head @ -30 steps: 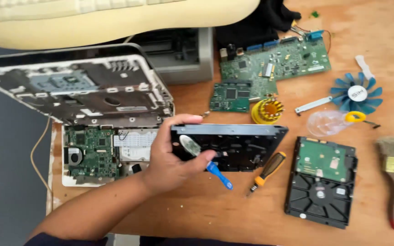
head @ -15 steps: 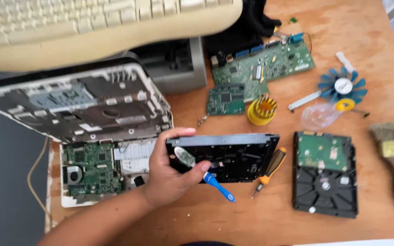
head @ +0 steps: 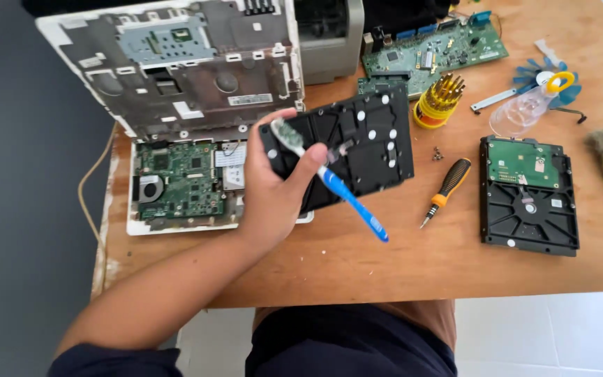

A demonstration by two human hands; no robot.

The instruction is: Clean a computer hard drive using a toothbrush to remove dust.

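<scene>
So compared to half a second back, my left hand (head: pixel 273 192) has tipped the black hard drive (head: pixel 357 143) up off the wooden table (head: pixel 399 265). Before, it lay pretty much flat and wide in front of me; now it's tilted toward the camera with its underside and the little silver screw spots facing me, and I can see more of it. The hand is clamped on the drive's left edge, and the same fingers also pinch the blue toothbrush (head: pixel 336 188), bristle end up near my thumb and the blue handle poking down and right over the table. The view has swung too, so the keyboard that filled the top earlier is gone and the opened laptop (head: pixel 176 112) sits higher in frame. My right hand isn't in the picture at all, so no idea what it's doing. My read: the drive is being turned over for a look or a brush at another face. The orange-and-black screwdriver (head: pixel 444 190) lies just right of the drive, and the second hard drive (head: pixel 528 199) rests flat further right.
</scene>
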